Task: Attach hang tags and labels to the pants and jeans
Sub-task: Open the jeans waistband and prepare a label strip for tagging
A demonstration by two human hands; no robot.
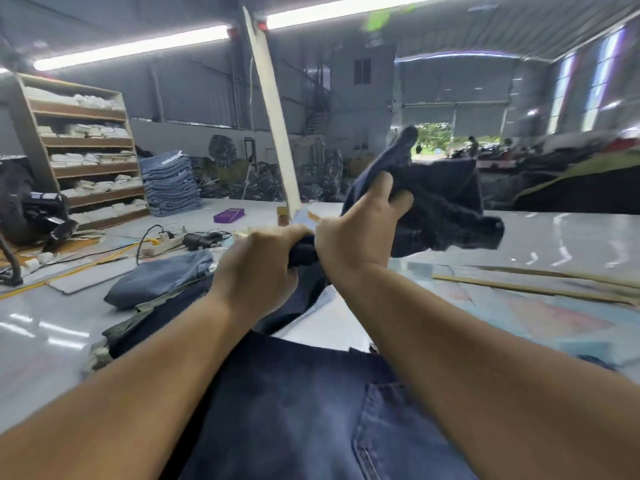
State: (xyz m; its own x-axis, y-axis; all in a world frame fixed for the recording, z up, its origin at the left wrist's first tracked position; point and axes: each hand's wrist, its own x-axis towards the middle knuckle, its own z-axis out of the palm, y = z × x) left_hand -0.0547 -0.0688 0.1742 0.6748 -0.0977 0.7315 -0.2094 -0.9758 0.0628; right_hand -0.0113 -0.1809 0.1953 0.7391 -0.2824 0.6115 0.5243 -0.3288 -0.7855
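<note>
Dark navy jeans (pixel 446 202) are lifted above the grey table (pixel 540 233), bunched and flapping to the right. My left hand (pixel 263 265) grips a gathered part of the dark fabric at the centre. My right hand (pixel 360 226) grips the same jeans just beside it, its thumb pressed into the cloth. Another pair of blue jeans (pixel 311 410) lies flat right in front of me, a back pocket showing. A lighter blue folded pair (pixel 162 278) rests to the left. No hang tag or label can be made out.
A power strip (pixel 162 242) with cables and a purple box (pixel 228 215) lie at the table's far left. A slanted cream post (pixel 273 116) rises behind my hands. Wooden shelves (pixel 86 150) and stacked jeans (pixel 171 183) stand at the back left. Thin wooden strips (pixel 533 287) lie right.
</note>
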